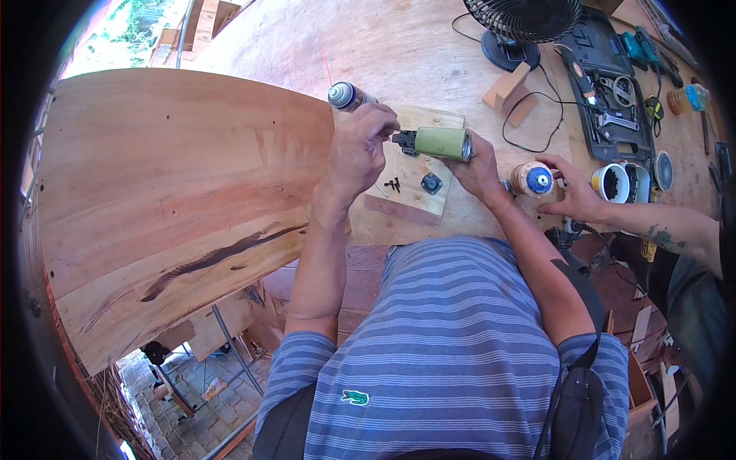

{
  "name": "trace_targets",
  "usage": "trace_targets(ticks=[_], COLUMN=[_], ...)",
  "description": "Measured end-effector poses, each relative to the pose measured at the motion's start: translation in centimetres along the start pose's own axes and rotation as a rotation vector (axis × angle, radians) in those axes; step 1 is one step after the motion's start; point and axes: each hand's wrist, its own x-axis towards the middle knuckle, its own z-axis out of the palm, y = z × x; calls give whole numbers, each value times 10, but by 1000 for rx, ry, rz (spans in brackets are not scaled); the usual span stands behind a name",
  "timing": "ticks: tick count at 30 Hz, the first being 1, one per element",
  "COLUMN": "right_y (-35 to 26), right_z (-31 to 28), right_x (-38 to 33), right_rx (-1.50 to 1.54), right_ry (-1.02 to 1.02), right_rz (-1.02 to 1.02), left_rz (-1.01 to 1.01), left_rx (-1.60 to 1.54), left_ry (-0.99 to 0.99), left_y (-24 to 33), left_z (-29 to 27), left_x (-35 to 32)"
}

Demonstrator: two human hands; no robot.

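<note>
— Right hand (477, 170) wrapped around the green motor body (443, 142), held level just above the small plywood board (418, 172) near the middle of the worktop (414, 54). Probably kept low so anything dropped lands on the board.

— And the left hand (359, 149)?

— Fingertips pinched narrow on the black end piece (404, 141) of the motor, steadying or turning it; cannot tell which. Spray can (349, 96) lying just behind that hand, within reach.

— Loose parts?

— Small black screws (393, 184) and a black round cap (432, 183) resting on the board, gathered there likely to stop rolling away.

— Anyone else?

— Another person's hand (571, 192), from the right edge, resting open on a wooden spool with a blue centre (534, 180). Open tool case (609, 92) and a black fan (521, 23) toward the far right corner. Wide plank (169, 199) along the left edge.
</note>
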Motion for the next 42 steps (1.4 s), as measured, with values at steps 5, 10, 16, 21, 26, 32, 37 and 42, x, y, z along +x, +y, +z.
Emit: trace_targets(ticks=[5, 10, 16, 21, 26, 32, 37, 42], right_y=[-1, 1, -1, 3, 1, 2, -1, 8], right_z=[0, 2, 4, 5, -3, -4, -3, -12], right_x=[1, 2, 1, 0, 0, 0, 1, -1], right_rx=[37, 62, 30, -23, 3, 18, 13, -44], right_ry=[10, 25, 24, 27, -40, -39, -28, -115], right_rz=[-5, 27, -2, -17, 58, 1, 8, 19], left_rz=[88, -287, -541, -462, -23, 40, -333, -246], left_rx=[-22, -477, -836, -567, 4, -77, -355, -343], left_ry=[11, 162, 305, 209, 11, -46, -17, -217], left_y=[-3, -1, -3, -15, -14, -36, -21, -26], left_z=[7, 27, 25, 15, -10, -21, -14, -24], left_x=[-10, -17, -13, -19, -10, -8, -11, -10])
